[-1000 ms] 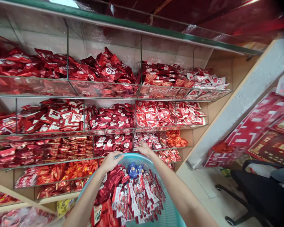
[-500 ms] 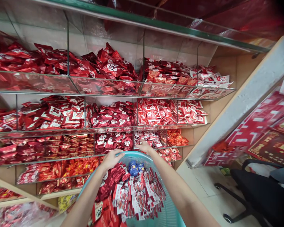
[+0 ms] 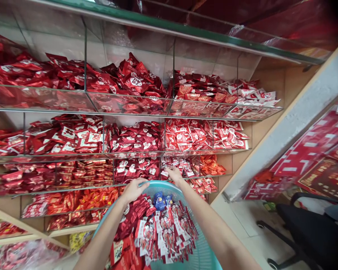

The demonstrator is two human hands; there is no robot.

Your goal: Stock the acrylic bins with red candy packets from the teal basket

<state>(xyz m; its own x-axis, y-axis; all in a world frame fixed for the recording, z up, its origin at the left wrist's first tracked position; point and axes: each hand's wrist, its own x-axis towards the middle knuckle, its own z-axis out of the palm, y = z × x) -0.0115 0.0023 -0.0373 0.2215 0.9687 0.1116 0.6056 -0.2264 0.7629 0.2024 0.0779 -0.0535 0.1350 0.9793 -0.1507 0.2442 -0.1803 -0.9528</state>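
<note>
Gripping the basket (image 3: 205, 252) rim, the left hand (image 3: 133, 189) curls shut, holding it against the shelf (image 3: 73, 190). The right hand (image 3: 175, 174) reaches over the rim, fingers on shelf packets (image 3: 186, 165); whether it grasps one cannot be told.

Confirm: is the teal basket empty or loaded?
Loaded, about half full: red and white packets and a few blue ones cover most of the teal basket; bare mesh shows only at right. The left hand grips its rim.

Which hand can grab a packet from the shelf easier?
The right hand: it is right at the red-and-white packets, while the left hand grips the basket rim.
</note>
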